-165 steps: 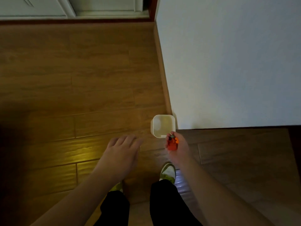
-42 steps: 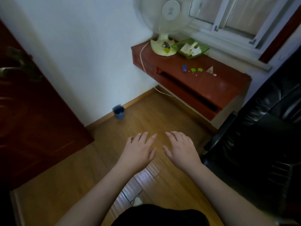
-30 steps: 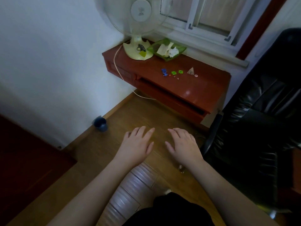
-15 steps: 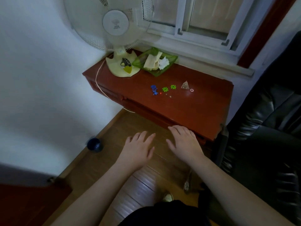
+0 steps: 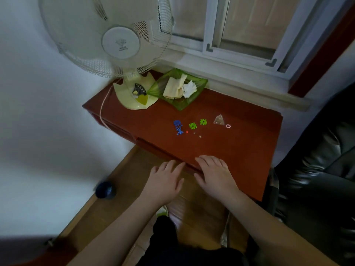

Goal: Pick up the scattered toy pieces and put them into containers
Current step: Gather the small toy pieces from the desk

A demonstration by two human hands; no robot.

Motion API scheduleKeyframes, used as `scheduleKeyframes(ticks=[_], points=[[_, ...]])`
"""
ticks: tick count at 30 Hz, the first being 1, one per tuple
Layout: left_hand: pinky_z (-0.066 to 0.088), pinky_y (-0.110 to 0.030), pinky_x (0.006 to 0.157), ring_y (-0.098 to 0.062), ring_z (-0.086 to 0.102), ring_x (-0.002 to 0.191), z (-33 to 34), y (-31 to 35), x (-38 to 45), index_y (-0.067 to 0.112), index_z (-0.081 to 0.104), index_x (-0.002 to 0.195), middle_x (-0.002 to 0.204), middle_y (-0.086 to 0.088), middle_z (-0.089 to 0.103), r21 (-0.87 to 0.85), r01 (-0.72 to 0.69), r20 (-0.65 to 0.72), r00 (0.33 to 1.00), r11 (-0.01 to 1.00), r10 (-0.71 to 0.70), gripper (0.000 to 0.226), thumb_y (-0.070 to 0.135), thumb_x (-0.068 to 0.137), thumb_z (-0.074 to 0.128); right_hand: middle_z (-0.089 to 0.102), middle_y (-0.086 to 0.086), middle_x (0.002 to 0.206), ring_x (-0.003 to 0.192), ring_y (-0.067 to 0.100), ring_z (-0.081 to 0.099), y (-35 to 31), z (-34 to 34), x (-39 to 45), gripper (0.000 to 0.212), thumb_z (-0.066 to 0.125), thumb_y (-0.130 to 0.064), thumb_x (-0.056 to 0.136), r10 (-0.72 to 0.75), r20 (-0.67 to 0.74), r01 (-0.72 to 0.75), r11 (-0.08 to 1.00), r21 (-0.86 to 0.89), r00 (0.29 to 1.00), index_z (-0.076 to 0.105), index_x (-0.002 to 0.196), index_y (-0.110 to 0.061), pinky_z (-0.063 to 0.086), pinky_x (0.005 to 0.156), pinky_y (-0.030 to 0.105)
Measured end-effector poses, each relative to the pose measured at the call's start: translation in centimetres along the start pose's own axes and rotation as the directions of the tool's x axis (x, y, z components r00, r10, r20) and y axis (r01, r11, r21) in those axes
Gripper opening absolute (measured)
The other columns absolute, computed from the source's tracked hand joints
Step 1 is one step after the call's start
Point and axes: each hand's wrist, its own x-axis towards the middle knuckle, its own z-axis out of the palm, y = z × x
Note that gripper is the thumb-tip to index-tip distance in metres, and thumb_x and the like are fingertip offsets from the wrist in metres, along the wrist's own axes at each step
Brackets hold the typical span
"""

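A red-brown tabletop (image 5: 230, 150) stands under a window (image 5: 240, 25), in the corner of a room with white walls and a wooden floor (image 5: 119, 204). A white fan (image 5: 107, 37) stands at the far left end of the tabletop, and every place below is told from it. Just right of the fan's base sits a green dish (image 5: 199, 83) with pale crumpled things in it; what they are is hard to make out. Nearer the person and right of the fan, the toy pieces lie scattered on the bare tabletop: a blue piece (image 5: 178, 127), then two green pieces (image 5: 192, 126) (image 5: 203, 122), then a clear triangular piece (image 5: 219, 120) and a small pink ring (image 5: 228, 126), each farther right of the fan than the one before. A few tiny beads (image 5: 194, 133) lie just nearer than the green pieces, too small to identify. On the floor below the fan, by the wall, is a dark blue container (image 5: 105, 190), blurred. A black chair (image 5: 317, 179) fills the right side, cut off by the picture's edge.

The left hand (image 5: 165, 182) hangs over the floor, palm down, fingers straight and slightly spread, holding nothing. The right hand (image 5: 215, 173) lies palm down over the near edge of the tabletop, fingers likewise extended and empty; whether it touches the surface cannot be told. Both hands are well apart from the toy pieces.
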Motion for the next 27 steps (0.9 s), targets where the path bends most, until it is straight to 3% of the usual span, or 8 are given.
scheduleKeyframes(ticks=[6, 11, 17, 19, 23, 27], points=[[0.04, -0.045, 0.099, -0.023, 0.042, 0.131, 0.2, -4.7, 6.4, 0.029, 0.03, 0.147, 0.145, -0.001, 0.042, 0.011, -0.095, 0.009, 0.995, 0.995, 0.095, 0.062, 0.051, 0.09, 0.019, 0.036, -0.003, 0.151, 0.14, 0.018, 0.03, 0.1, 1.0, 6.8, 0.057, 0.04, -0.046, 0.097, 0.055, 0.034, -0.056, 0.998, 0.019, 0.998, 0.031, 0.149, -0.022, 0.026, 0.116, 0.039], [0.04, -0.045, 0.098, -0.023, 0.042, 0.13, 0.2, -8.4, 10.9, 0.03, 0.032, 0.145, 0.144, 0.0, 0.043, -0.016, -0.221, 0.038, 0.974, 0.975, 0.222, 0.056, 0.048, 0.093, 0.028, 0.028, 0.0, 0.154, 0.14, 0.022, 0.031, -0.6, 2.2, 12.1, 0.059, 0.043, -0.043, 0.097, 0.174, 0.174, -0.191, 0.978, 0.083, 0.969, 0.025, 0.15, -0.023, 0.033, 0.112, 0.039], [0.052, -0.045, 0.078, -0.025, 0.061, 0.109, 0.9, -11.5, 15.8, 0.026, 0.053, 0.133, 0.122, -0.002, 0.061, -0.015, -0.292, 0.075, 0.953, 0.956, 0.292, 0.056, 0.046, 0.085, 0.033, 0.035, 0.001, 0.147, 0.132, 0.023, 0.04, 0.2, 4.5, 14.2, 0.055, 0.044, -0.04, 0.097, 0.316, 0.167, -0.338, 0.933, 0.125, 0.934, 0.03, 0.148, -0.023, 0.038, 0.106, 0.038], [0.049, -0.046, 0.084, -0.026, 0.057, 0.116, 1.2, -11.8, 17.4, 0.025, 0.047, 0.138, 0.129, -0.003, 0.056, -0.008, -0.316, 0.101, 0.943, 0.949, 0.316, 0.057, 0.046, 0.088, 0.029, 0.036, 0.0, 0.146, 0.132, 0.022, 0.041, 0.7, 4.8, 14.4, 0.054, 0.045, -0.038, 0.097, 0.354, 0.162, -0.377, 0.915, 0.143, 0.921, 0.031, 0.147, -0.023, 0.038, 0.106, 0.037], [0.041, -0.043, 0.097, -0.023, 0.042, 0.13, 1.8, -12.2, 20.0, 0.026, 0.033, 0.146, 0.143, -0.001, 0.042, -0.02, -0.316, 0.165, 0.935, 0.949, 0.314, 0.051, 0.042, 0.098, 0.034, 0.038, 0.002, 0.144, 0.13, 0.024, 0.042, 2.6, 5.2, 15.5, 0.053, 0.048, -0.032, 0.097, 0.455, 0.165, -0.483, 0.841, 0.243, 0.875, 0.033, 0.147, -0.021, 0.039, 0.108, 0.036], [0.049, -0.036, 0.085, -0.018, 0.054, 0.114, 2.3, -12.3, 22.2, 0.025, 0.051, 0.131, 0.126, 0.003, 0.054, -0.076, -0.198, 0.103, 0.973, 0.977, 0.205, 0.037, 0.037, 0.098, 0.041, 0.038, 0.006, 0.144, 0.129, 0.027, 0.045, 5.0, 5.2, 17.1, 0.054, 0.053, -0.027, 0.097, 0.563, 0.174, -0.586, 0.737, 0.337, 0.808, 0.034, 0.146, -0.017, 0.041, 0.106, 0.038]])
